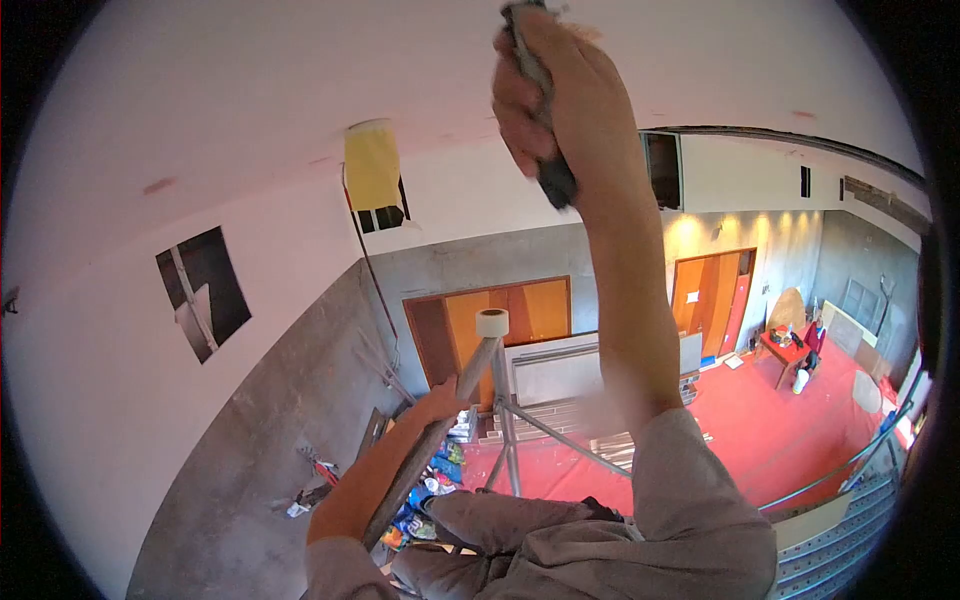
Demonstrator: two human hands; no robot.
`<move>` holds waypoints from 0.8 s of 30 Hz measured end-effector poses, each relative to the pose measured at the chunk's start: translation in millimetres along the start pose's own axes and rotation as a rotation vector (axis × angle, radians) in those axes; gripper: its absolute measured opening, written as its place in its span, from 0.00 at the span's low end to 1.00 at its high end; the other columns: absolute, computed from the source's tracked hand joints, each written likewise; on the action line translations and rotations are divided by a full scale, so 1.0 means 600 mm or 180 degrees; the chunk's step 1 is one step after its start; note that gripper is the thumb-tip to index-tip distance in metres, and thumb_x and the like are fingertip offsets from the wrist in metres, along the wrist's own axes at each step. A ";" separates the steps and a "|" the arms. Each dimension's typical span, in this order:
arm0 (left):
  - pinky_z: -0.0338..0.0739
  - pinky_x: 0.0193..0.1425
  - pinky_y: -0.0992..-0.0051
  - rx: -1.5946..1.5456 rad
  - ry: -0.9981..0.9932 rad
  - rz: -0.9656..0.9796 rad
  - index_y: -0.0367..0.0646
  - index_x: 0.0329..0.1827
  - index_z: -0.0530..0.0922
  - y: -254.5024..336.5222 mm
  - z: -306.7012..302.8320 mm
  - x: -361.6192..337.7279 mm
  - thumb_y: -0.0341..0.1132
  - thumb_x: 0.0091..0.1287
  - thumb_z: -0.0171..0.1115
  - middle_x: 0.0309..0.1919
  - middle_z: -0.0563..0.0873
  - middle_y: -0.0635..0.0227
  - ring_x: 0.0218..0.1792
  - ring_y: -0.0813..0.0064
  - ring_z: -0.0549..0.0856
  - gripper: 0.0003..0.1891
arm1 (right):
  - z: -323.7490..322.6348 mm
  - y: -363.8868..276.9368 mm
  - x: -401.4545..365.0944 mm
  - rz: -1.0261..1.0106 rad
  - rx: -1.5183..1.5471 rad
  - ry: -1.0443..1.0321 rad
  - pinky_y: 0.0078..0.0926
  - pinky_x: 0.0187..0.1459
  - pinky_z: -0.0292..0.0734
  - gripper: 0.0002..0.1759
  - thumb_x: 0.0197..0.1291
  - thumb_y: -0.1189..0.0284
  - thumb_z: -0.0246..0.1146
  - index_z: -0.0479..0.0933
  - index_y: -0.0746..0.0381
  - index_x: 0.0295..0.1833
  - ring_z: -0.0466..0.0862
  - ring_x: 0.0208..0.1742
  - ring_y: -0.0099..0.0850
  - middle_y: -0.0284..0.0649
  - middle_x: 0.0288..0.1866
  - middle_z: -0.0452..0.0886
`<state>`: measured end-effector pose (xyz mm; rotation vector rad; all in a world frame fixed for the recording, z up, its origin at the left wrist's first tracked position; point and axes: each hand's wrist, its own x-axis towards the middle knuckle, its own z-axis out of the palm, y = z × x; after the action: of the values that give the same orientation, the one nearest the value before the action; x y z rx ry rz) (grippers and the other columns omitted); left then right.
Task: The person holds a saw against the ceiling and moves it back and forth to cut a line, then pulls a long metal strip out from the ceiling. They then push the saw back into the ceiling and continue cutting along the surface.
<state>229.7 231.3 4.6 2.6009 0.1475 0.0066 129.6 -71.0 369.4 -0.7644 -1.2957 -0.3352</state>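
Observation:
Raised close to the pale ceiling [280,90], my right hand [585,95] is closed around a black-and-grey handled tool [557,182]. The working end of this tool lies at the top edge of the view, too blurred to identify. Lower down, my left hand [440,402] grips the scaffold rail [412,465], a round metal bar sloping up and away from me. A roll of tape [491,322] sits on top of the post where this rail ends, just beyond my left hand.
A yellow sheet [371,165] hangs from the ceiling. Dark openings [205,290] break the upper wall. Far below are a red floor covering [740,430], stacked boards [550,418], bags [445,465] and a red table [783,350]. Metal scaffold decking [840,550] lies at lower right.

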 end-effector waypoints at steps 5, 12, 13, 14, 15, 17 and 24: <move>0.84 0.33 0.63 0.0088 0.0114 0.0148 0.30 0.69 0.55 -0.013 0.007 0.017 0.43 0.57 0.67 0.38 0.85 0.44 0.27 0.59 0.88 0.42 | -0.032 0.009 0.089 -0.0596 -0.0888 -0.0582 0.19 0.09 0.62 0.18 0.73 0.59 0.47 0.70 0.62 0.37 0.63 0.10 0.16 0.28 0.15 0.64; 0.79 0.54 0.60 0.0140 -0.0151 -0.0191 0.28 0.71 0.54 0.028 -0.016 -0.017 0.51 0.56 0.67 0.50 0.82 0.36 0.51 0.50 0.85 0.48 | -0.012 -0.003 0.008 -0.0090 -0.0231 -0.0173 0.18 0.10 0.63 0.17 0.74 0.60 0.46 0.69 0.62 0.37 0.64 0.10 0.16 0.28 0.16 0.66; 0.81 0.48 0.60 0.0090 -0.0105 -0.0099 0.30 0.71 0.54 0.021 -0.014 -0.008 0.48 0.56 0.67 0.46 0.83 0.39 0.43 0.53 0.86 0.47 | -0.010 0.006 0.000 -0.0206 -0.0084 -0.0202 0.17 0.09 0.63 0.18 0.74 0.60 0.47 0.71 0.63 0.38 0.65 0.10 0.15 0.28 0.15 0.66; 0.82 0.41 0.61 0.0046 -0.0050 -0.0008 0.31 0.72 0.54 0.013 -0.016 0.002 0.45 0.57 0.67 0.41 0.84 0.42 0.35 0.55 0.87 0.45 | -0.006 0.006 0.005 -0.0294 -0.0128 -0.0222 0.17 0.10 0.64 0.18 0.74 0.59 0.48 0.71 0.63 0.38 0.64 0.10 0.16 0.29 0.16 0.66; 0.84 0.34 0.62 -0.0021 -0.0039 0.0062 0.33 0.72 0.53 0.003 -0.004 0.004 0.41 0.57 0.67 0.37 0.85 0.45 0.28 0.58 0.88 0.44 | -0.005 -0.002 0.005 -0.0109 -0.0101 -0.0233 0.18 0.10 0.64 0.17 0.74 0.60 0.47 0.69 0.61 0.38 0.64 0.11 0.16 0.28 0.16 0.66; 0.84 0.34 0.61 0.0062 0.0044 0.0002 0.32 0.72 0.54 0.010 -0.008 0.011 0.41 0.58 0.67 0.38 0.85 0.44 0.28 0.58 0.88 0.43 | 0.029 -0.051 0.016 0.0165 -0.0040 -0.0340 0.22 0.12 0.64 0.15 0.75 0.62 0.45 0.66 0.58 0.37 0.64 0.12 0.18 0.28 0.17 0.65; 0.84 0.36 0.61 0.0220 0.0181 0.0026 0.29 0.67 0.57 -0.005 -0.002 0.010 0.43 0.58 0.66 0.39 0.85 0.42 0.31 0.57 0.88 0.40 | -0.012 0.006 -0.009 0.0043 -0.0174 0.0030 0.21 0.09 0.61 0.22 0.72 0.55 0.48 0.71 0.64 0.38 0.65 0.10 0.19 0.29 0.16 0.65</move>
<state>235.1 235.1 3.9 2.6714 0.1600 0.0797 135.5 -74.3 362.4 -0.8164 -1.2762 -0.3641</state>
